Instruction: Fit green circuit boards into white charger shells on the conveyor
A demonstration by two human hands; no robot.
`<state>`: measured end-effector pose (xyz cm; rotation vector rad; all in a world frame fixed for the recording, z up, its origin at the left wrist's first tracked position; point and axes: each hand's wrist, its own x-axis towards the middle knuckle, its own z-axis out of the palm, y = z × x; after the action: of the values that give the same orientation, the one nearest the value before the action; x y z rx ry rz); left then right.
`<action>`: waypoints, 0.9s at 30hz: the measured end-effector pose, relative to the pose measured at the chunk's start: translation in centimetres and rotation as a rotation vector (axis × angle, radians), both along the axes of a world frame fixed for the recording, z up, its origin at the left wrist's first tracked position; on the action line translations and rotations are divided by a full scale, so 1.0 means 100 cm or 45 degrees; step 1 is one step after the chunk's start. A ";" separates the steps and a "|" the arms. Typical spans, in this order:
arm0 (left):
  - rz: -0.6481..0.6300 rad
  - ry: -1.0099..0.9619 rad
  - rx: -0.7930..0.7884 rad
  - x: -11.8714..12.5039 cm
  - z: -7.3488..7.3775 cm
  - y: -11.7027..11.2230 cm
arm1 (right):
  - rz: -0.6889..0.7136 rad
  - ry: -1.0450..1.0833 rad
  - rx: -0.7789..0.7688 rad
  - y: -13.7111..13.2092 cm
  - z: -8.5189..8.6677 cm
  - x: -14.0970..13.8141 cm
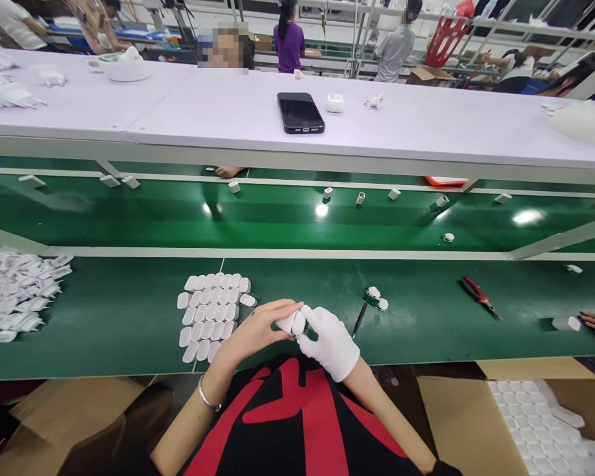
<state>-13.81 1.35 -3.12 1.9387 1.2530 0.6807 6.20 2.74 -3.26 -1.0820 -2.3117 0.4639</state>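
Over the green bench edge, left hand [258, 328] and gloved right hand [330, 342] both pinch one small white rounded plastic shell [292, 322], glossy, fingers closed around it.

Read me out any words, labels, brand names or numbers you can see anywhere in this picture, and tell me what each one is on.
No text can be read anywhere in this view.
Black phone on the white shelf: dark screen, nothing showing.
White piece held between the left hand and the gloved right hand: any marking too small to read.
Red shape on the black shirt: a pattern, no legible letters.
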 end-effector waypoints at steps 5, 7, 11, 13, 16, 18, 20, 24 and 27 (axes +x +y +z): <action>0.020 -0.050 0.027 0.000 -0.002 -0.001 | -0.015 -0.024 -0.067 -0.001 0.001 -0.002; 0.037 -0.087 0.040 0.002 -0.001 -0.002 | -0.033 0.003 -0.064 -0.003 0.002 -0.005; 0.052 -0.122 0.042 0.003 0.000 -0.004 | -0.100 -0.004 -0.182 -0.007 0.011 -0.009; 0.074 -0.133 0.048 0.002 -0.001 -0.005 | -0.059 0.046 -0.320 -0.007 0.018 -0.005; 0.170 -0.180 0.072 0.001 -0.001 -0.006 | 0.023 0.386 -0.610 -0.005 0.025 0.004; 0.228 -0.221 0.080 0.004 0.001 -0.008 | 0.008 0.741 -0.868 -0.003 0.024 0.006; 0.235 -0.249 0.071 0.009 0.002 -0.010 | -0.021 1.010 -1.105 -0.002 0.019 0.002; 0.246 -0.308 0.043 0.020 0.000 -0.014 | -0.030 1.123 -1.229 -0.002 0.004 -0.018; 0.265 -0.440 -0.035 0.021 -0.008 -0.017 | -0.086 1.148 -1.223 -0.005 -0.001 -0.025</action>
<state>-11.69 -0.33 -3.88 1.5954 1.2434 1.0483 3.75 2.25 -3.37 -0.9936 -1.2033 1.7171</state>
